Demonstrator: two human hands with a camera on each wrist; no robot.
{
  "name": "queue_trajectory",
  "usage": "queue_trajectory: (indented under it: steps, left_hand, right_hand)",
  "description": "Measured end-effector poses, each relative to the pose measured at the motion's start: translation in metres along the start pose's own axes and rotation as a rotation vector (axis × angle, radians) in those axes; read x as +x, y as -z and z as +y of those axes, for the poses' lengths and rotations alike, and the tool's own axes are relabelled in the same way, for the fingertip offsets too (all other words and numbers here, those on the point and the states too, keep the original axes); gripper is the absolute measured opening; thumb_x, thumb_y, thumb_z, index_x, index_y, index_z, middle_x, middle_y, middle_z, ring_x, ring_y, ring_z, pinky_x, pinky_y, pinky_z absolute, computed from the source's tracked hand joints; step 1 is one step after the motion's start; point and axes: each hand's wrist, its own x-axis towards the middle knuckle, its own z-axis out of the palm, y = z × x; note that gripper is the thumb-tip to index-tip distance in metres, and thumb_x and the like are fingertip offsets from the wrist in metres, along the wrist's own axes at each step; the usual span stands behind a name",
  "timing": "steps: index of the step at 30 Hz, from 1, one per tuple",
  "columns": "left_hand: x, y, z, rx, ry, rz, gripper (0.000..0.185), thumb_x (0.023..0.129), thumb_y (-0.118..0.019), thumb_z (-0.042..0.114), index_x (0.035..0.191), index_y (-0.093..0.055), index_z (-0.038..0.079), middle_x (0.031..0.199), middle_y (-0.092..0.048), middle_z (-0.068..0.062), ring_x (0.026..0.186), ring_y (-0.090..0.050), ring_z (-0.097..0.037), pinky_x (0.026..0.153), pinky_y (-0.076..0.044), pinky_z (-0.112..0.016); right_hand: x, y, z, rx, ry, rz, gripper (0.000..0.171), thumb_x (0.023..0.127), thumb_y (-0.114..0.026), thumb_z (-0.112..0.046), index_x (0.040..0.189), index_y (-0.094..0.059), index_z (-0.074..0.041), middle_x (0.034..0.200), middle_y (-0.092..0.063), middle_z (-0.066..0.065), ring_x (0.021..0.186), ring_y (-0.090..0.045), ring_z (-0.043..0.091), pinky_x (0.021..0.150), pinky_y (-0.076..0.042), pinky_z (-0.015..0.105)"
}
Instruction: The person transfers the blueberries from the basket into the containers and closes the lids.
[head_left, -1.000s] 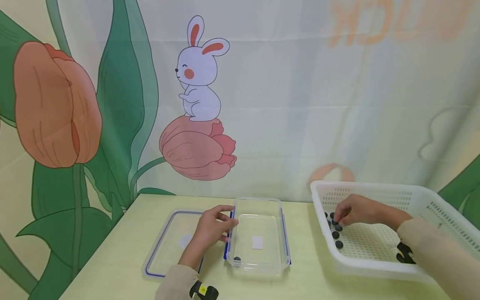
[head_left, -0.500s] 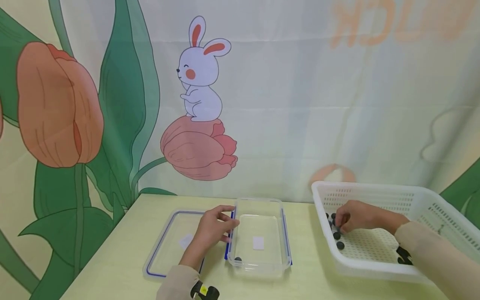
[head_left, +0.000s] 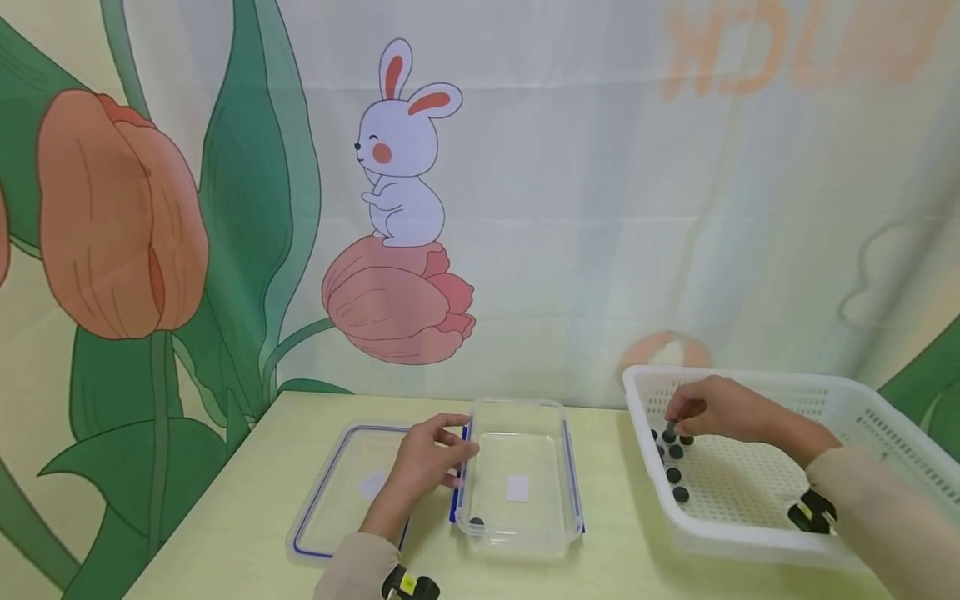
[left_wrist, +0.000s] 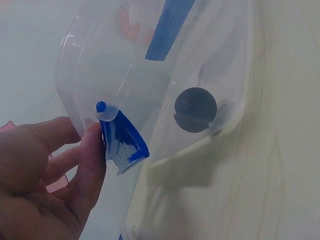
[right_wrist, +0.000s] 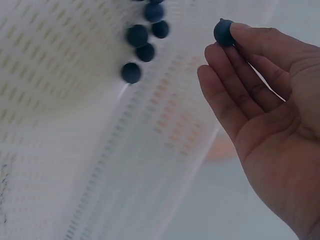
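Note:
At the basket's left end, my right hand point(head_left: 723, 408) pinches a small dark blue ball point(right_wrist: 223, 33) between thumb and fingertips, raised above the others in the right wrist view. Several similar balls point(right_wrist: 131, 73) lie along the wall of the white plastic basket point(head_left: 750, 546). My left hand point(head_left: 422, 457) grips the left rim of a clear plastic box point(head_left: 525, 533), its fingers beside a blue side latch point(left_wrist: 125, 142). One dark ball point(left_wrist: 195, 110) sits inside the box, in its near left corner. Part of the box's left rim is hidden behind the fingers.
A clear lid with a blue seal point(head_left: 311, 518) lies on the pale yellow table point(head_left: 225, 517), partly under my left forearm. A white label point(head_left: 517, 488) shows on the box floor. Behind the table hangs a printed curtain point(head_left: 540, 250).
My right hand has lifted out of the group of balls, rising slightly, with one ball between its fingertips. The left hand and box have stayed in place.

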Motion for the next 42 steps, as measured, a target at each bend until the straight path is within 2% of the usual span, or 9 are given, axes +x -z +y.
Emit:
queue_trajectory:
  steps: [6, 11, 19, 26, 30, 37, 42]
  left_hand:
    - [0.0, 0.0, -0.001, 0.003, 0.0, 0.001, 0.051, 0.095, -0.082, 0.01, 0.142, -0.065, 0.007, 0.101, -0.064, -0.011, 0.076, -0.067, -0.02, 0.059, -0.063, -0.031]
    - [0.001, -0.001, -0.002, 0.007, -0.004, -0.001, 0.052, 0.095, -0.082, 0.01, 0.143, -0.064, 0.007, 0.101, -0.065, -0.011, 0.076, -0.067, -0.019, 0.059, -0.063, -0.031]
    - [0.001, 0.001, -0.001, -0.006, -0.004, -0.005, 0.052, 0.094, -0.082, 0.01, 0.143, -0.064, 0.007, 0.102, -0.064, -0.011, 0.076, -0.067, -0.02, 0.059, -0.063, -0.032]
    - [0.0, 0.002, -0.001, -0.01, -0.008, -0.003, 0.051, 0.094, -0.082, 0.01, 0.143, -0.065, 0.006, 0.102, -0.065, -0.011, 0.076, -0.067, -0.02, 0.059, -0.063, -0.032]
    - [0.001, 0.002, -0.002, -0.016, -0.007, -0.005, 0.051, 0.094, -0.082, 0.009, 0.142, -0.065, 0.006, 0.102, -0.065, -0.012, 0.076, -0.067, -0.02, 0.059, -0.063, -0.032]
    - [0.002, 0.001, -0.001, -0.01, -0.005, 0.001, 0.051, 0.094, -0.082, 0.009, 0.142, -0.065, 0.007, 0.102, -0.065, -0.011, 0.076, -0.068, -0.021, 0.059, -0.063, -0.032]
    - [0.001, 0.0, -0.001, -0.011, 0.0, 0.001, 0.05, 0.094, -0.082, 0.009, 0.142, -0.065, 0.007, 0.101, -0.065, -0.011, 0.075, -0.067, -0.02, 0.059, -0.063, -0.031]
  right_hand:
    - [-0.003, 0.011, -0.025, -0.01, -0.001, 0.109, 0.016, 0.098, -0.078, -0.016, 0.112, -0.076, -0.007, 0.107, -0.074, 0.0, 0.098, -0.071, 0.019, 0.079, -0.06, 0.031]
    - [-0.009, 0.018, -0.04, -0.006, 0.001, 0.186, 0.019, 0.099, -0.078, -0.017, 0.115, -0.076, -0.007, 0.108, -0.075, 0.0, 0.101, -0.072, 0.018, 0.082, -0.059, 0.029]
    - [-0.017, 0.017, -0.064, 0.002, 0.029, 0.29, 0.021, 0.099, -0.078, -0.02, 0.118, -0.076, -0.009, 0.108, -0.076, -0.001, 0.101, -0.072, 0.013, 0.084, -0.059, 0.025]
    - [-0.023, 0.007, -0.087, 0.065, 0.047, 0.371, 0.022, 0.101, -0.077, -0.022, 0.12, -0.076, -0.012, 0.109, -0.077, 0.002, 0.101, -0.073, 0.009, 0.084, -0.057, 0.023]
    - [-0.026, -0.002, -0.1, 0.138, 0.076, 0.406, 0.023, 0.102, -0.076, -0.02, 0.122, -0.075, -0.01, 0.111, -0.077, 0.003, 0.102, -0.073, 0.009, 0.085, -0.058, 0.021]
    - [-0.026, -0.023, -0.115, 0.301, 0.104, 0.41, 0.027, 0.101, -0.076, -0.015, 0.125, -0.073, -0.005, 0.115, -0.075, 0.006, 0.099, -0.074, 0.012, 0.084, -0.061, 0.026]
    - [-0.025, -0.036, -0.121, 0.331, 0.089, 0.414, 0.028, 0.1, -0.077, -0.018, 0.125, -0.074, -0.006, 0.113, -0.077, 0.004, 0.099, -0.074, 0.015, 0.083, -0.06, 0.026]
